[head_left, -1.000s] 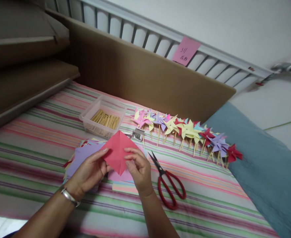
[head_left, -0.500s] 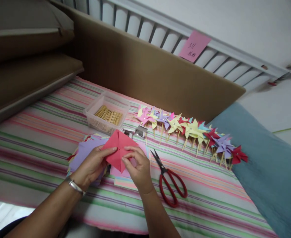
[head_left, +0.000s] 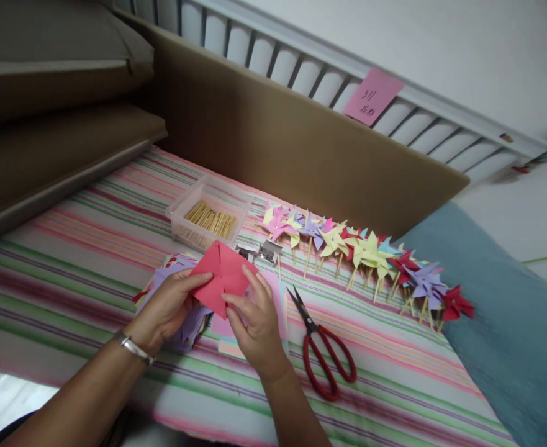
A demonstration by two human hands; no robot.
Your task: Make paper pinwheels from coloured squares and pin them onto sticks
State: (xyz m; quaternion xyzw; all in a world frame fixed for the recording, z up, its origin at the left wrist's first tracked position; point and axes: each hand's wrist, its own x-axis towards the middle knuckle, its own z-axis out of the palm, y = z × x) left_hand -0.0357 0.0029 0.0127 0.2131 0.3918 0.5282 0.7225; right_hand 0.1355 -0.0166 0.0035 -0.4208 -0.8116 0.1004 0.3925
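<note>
Red scissors (head_left: 311,329), pinwheel row (head_left: 370,249), stick tub (head_left: 179,219)

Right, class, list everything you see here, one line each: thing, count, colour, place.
paper square: one, red, held between both hands
paper sheets: one stack, mixed colours, under the hands
scissors: one pair, red handles, right of the hands
tub: one, clear, holding wooden sticks, behind the sheets
pinwheels: one long row, mixed colours, far side
sticky note: one, pink, on the white rail
striped cloth: one, multicoloured, beneath everything
left hand: one, grips the square's left side
right hand: one, pinches its right side
</note>
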